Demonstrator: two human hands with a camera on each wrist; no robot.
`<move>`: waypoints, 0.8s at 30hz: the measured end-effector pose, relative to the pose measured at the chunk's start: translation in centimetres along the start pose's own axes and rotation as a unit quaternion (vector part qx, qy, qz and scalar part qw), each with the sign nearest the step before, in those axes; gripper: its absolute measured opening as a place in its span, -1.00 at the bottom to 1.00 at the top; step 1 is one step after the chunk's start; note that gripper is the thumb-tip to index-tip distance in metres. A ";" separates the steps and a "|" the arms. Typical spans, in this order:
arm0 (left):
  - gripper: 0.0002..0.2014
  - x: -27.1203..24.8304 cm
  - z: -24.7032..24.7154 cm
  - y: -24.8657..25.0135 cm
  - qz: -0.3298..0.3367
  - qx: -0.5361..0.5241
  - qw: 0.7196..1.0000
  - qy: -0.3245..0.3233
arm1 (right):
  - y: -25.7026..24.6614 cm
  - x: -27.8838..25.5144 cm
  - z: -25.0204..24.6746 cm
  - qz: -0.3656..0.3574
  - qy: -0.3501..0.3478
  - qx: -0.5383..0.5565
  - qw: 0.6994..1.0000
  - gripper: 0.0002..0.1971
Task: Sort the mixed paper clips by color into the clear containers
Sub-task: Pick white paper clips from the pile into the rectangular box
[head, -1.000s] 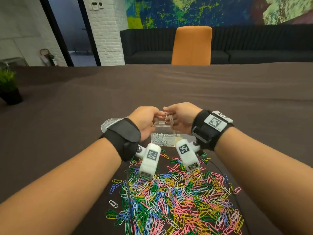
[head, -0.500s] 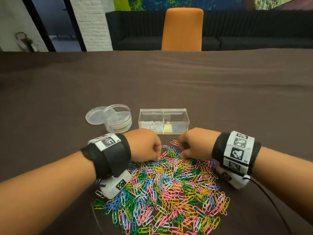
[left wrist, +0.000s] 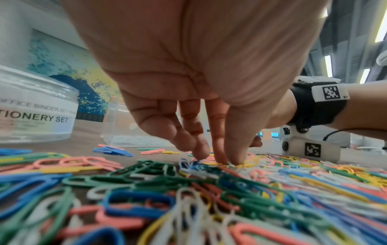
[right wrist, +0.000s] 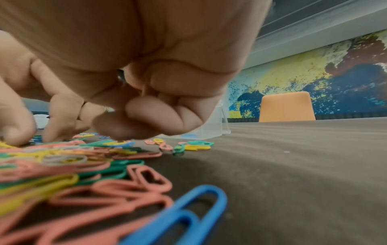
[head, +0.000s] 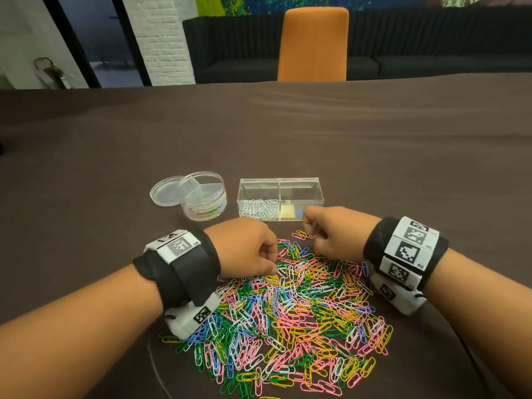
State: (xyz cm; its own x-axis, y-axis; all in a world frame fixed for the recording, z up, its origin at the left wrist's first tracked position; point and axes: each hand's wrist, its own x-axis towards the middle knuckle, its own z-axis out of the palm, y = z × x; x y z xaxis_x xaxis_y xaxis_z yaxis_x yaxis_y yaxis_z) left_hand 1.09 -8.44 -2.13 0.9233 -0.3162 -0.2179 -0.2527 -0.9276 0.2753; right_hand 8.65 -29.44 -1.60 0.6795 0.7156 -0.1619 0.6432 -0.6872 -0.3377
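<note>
A pile of mixed coloured paper clips lies on the brown tablecloth in front of me. Behind it stands a clear two-part box; its left part holds white clips, its right part a yellow piece and a blue clip. My left hand is knuckles up at the pile's far left edge. In the left wrist view its thumb and fingertips bunch together and pinch at clips on the pile. My right hand is curled at the far right edge. Its thumb and forefinger tips touch the clips; whether they hold one is hidden.
A round clear tub labelled STATIONERY SET stands left of the box, its lid leaning beside it. A few stray clips lie between the pile and the box. An orange chair stands past the table's far edge.
Both hands came down from above the clear box, where they held white clips, to the pile's far edge. In the last half second they have hardly moved.
</note>
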 end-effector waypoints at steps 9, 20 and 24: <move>-0.90 -0.4 0.2 1.3 0.015 0.095 0.995 -0.009 | -1.3 -0.1 0.3 -0.048 -0.075 -0.021 0.996 -0.90; -0.65 -0.2 0.5 2.1 0.023 0.107 0.994 -0.020 | -1.1 -0.2 0.3 -0.042 -0.044 -0.065 0.996 -0.86; -0.76 -0.3 0.5 2.2 0.026 0.119 0.992 -0.015 | -1.1 -0.2 0.4 -0.045 -0.047 -0.078 0.995 -0.92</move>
State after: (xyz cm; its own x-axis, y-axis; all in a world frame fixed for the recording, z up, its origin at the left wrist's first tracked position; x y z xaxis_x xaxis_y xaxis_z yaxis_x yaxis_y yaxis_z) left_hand 0.14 -10.46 -1.99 0.8994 -0.3668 -0.2378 -0.3636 -0.9297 0.0586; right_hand 7.67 -28.73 -1.59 0.5850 0.7791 -0.2252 0.7520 -0.6251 -0.2090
